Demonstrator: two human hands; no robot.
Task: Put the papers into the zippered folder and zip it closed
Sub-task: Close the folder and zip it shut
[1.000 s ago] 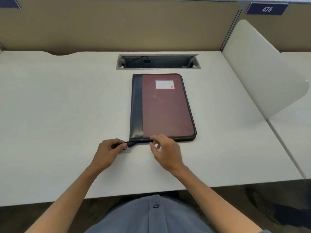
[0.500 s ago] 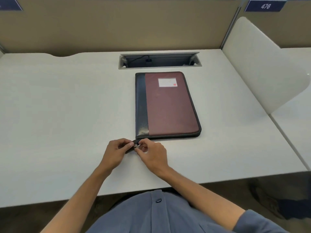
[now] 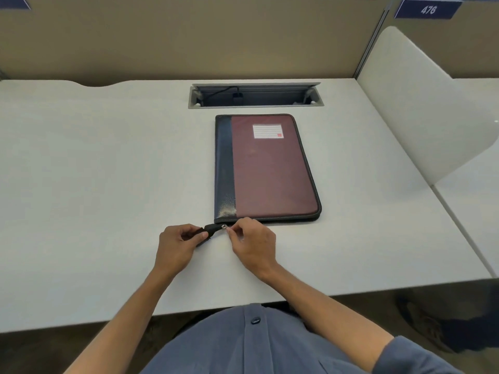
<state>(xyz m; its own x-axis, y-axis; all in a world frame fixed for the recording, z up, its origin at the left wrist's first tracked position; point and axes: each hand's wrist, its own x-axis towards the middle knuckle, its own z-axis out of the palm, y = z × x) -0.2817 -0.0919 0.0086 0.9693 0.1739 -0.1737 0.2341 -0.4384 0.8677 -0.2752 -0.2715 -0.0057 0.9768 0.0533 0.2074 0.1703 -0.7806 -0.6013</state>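
Nearly done | zippered folder (image 3: 266, 168) closed flat, no papers outside | left hand (image 3: 176, 245) pinches zipper tail (image 3: 212, 229) at folder's near-left corner | right hand (image 3: 252, 244) pinches zipper pull (image 3: 223, 227) | final seating left.

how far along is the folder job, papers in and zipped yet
Looks nearly finished. No loose papers show on the desk, and the zippered folder lies closed and flat. The left hand holds the black zipper tail while the right hand pinches the metal slider at the near-left corner. Left: letting go.
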